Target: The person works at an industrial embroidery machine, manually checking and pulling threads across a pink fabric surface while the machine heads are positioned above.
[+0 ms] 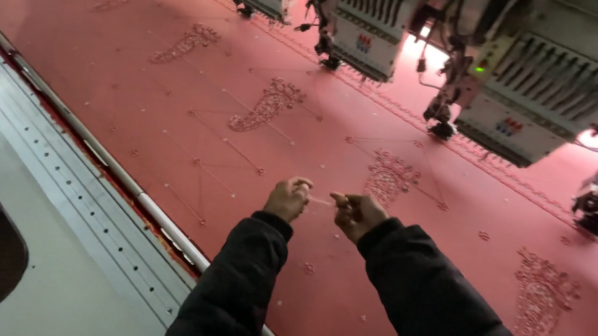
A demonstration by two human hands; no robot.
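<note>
We see a wide sheet of red fabric [165,135] stretched across the view, running from 10 o'clock to 4 o'clock. Along its near edge lies the pale grey machine bed [36,233] with a metal rail [120,183], at 8 o'clock. At 1 o'clock a row of embroidery heads [531,98] hangs over the cloth, with at least 4 in view. Stitched leaf-shaped motifs [268,106] repeat in a line on the fabric; 1 sits just beyond the hands at 12 o'clock. Both arms in dark sleeves [441,318] reach in from 6 o'clock. The left hand [287,199] and right hand [356,214] hover near each other over the cloth. Each grip is pinched together on a thin pale thread [319,201] drawn between them, barely visible, at centre.
</note>
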